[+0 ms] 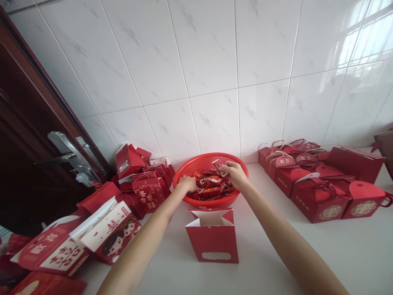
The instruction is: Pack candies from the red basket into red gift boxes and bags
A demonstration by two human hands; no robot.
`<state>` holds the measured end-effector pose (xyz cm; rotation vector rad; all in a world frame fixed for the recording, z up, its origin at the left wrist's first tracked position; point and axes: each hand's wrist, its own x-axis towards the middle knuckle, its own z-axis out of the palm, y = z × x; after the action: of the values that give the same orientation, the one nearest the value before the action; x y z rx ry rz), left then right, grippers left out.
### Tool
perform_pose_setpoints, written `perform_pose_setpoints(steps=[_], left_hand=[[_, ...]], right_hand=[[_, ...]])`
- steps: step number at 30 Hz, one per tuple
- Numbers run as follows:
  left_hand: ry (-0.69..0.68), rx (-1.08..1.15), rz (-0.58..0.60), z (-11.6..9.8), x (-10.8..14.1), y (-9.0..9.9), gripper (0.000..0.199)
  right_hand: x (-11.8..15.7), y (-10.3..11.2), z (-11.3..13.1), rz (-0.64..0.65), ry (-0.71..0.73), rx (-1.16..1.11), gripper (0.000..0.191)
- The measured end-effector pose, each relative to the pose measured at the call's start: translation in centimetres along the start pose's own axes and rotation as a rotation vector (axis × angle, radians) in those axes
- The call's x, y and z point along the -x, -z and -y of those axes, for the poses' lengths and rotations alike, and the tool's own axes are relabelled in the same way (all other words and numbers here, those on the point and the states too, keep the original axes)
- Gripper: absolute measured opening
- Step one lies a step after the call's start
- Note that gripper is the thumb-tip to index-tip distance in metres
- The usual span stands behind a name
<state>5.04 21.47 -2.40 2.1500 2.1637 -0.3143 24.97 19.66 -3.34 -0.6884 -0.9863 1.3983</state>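
Note:
A red plastic basket (190, 160) stands against the tiled wall with many small red-wrapped candies (211, 191) in it. My left hand (188, 184) reaches over the basket's left side, down among the candies. Its fingertips are hidden, so I cannot tell whether it grips anything. Over the right side, my right hand (235, 173) is closed, pinching a red and white wrapped candy (221, 167) between thumb and fingers. Directly in front of the basket, a red paper gift bag (211, 241) stands upright with its top open and a white oval on its near face.
Several closed red gift boxes (319, 200) with ribbon or cord handles stand in rows on the right of the white table (264, 254). Assorted red and white paper bags (107, 227) crowd the left. A dark wooden door (30, 123) with a metal handle (66, 149) is behind them.

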Motion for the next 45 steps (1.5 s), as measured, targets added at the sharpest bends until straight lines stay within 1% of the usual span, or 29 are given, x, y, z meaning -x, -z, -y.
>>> perform_pose_setpoints(steps=[3, 6, 10, 13, 16, 18, 21, 23, 26, 28, 32, 34, 36, 38, 40, 43, 45], left_hand=[[-0.013, 0.033, -0.012, 0.2, -0.4, -0.3, 0.022], [-0.03, 0.113, -0.013, 0.5, -1.0, -0.7, 0.018], [-0.053, 0.269, -0.053, 1.2, -1.7, -1.1, 0.013], [-0.07, 0.423, -0.086, 1.7, -2.0, -1.3, 0.018], [-0.096, 0.623, -0.135, 1.8, -2.1, -1.1, 0.02], [-0.129, 0.779, -0.196, 1.7, -2.0, -0.8, 0.02], [-0.192, 0.979, -0.303, 1.6, -1.6, -0.3, 0.035], [-0.225, 1.169, -0.366, 1.5, -1.2, 0.0, 0.042], [-0.239, 1.528, -0.386, 1.1, -0.5, 0.2, 0.043], [-0.244, 1.641, -0.366, 0.7, 0.0, 0.4, 0.043], [-0.321, 1.675, -0.38, -0.4, 1.1, 1.3, 0.042], [-0.368, 1.623, -0.414, -0.8, 1.8, 1.8, 0.037], [-0.405, 1.506, -0.487, -1.2, 2.6, 2.4, 0.024], [-0.454, 1.368, -0.591, -1.4, 3.5, 2.8, 0.012], [-0.534, 1.244, -0.677, -1.6, 4.6, 3.0, 0.014], [-0.668, 1.05, -0.768, -1.7, 6.1, 2.9, 0.016], [-0.719, 0.907, -0.833, -1.7, 6.8, 2.6, 0.019]], right_hand=[[0.0, 0.0, 0.0, -0.004, -0.001, -0.002, 0.028], [0.0, -0.1, 0.0, -0.008, -0.003, -0.005, 0.026], [0.1, -0.3, 0.2, -0.016, 0.001, -0.008, 0.029], [0.3, -0.3, 0.4, -0.021, 0.002, -0.001, 0.028], [0.4, -0.3, 0.5, -0.02, 0.0, 0.004, 0.025], [0.3, -0.2, 0.4, -0.018, -0.005, 0.005, 0.024], [0.1, 0.0, 0.3, -0.01, -0.021, -0.003, 0.022], [0.0, 0.1, 0.2, -0.004, -0.037, -0.018, 0.022], [-0.2, 0.1, 0.2, 0.001, -0.058, -0.054, 0.025], [-0.2, 0.1, 0.2, 0.007, -0.067, -0.079, 0.026], [-0.2, 0.1, 0.4, 0.041, -0.091, -0.15, 0.026], [-0.2, 0.1, 0.6, 0.054, -0.112, -0.189, 0.024], [-0.1, 0.0, 0.8, 0.06, -0.133, -0.22, 0.021], [0.1, -0.2, 1.1, 0.063, -0.167, -0.248, 0.018], [0.3, -0.6, 1.5, 0.086, -0.207, -0.273, 0.017], [0.8, -1.2, 2.4, 0.148, -0.238, -0.311, 0.015], [1.2, -1.6, 3.1, 0.161, -0.245, -0.342, 0.013]])
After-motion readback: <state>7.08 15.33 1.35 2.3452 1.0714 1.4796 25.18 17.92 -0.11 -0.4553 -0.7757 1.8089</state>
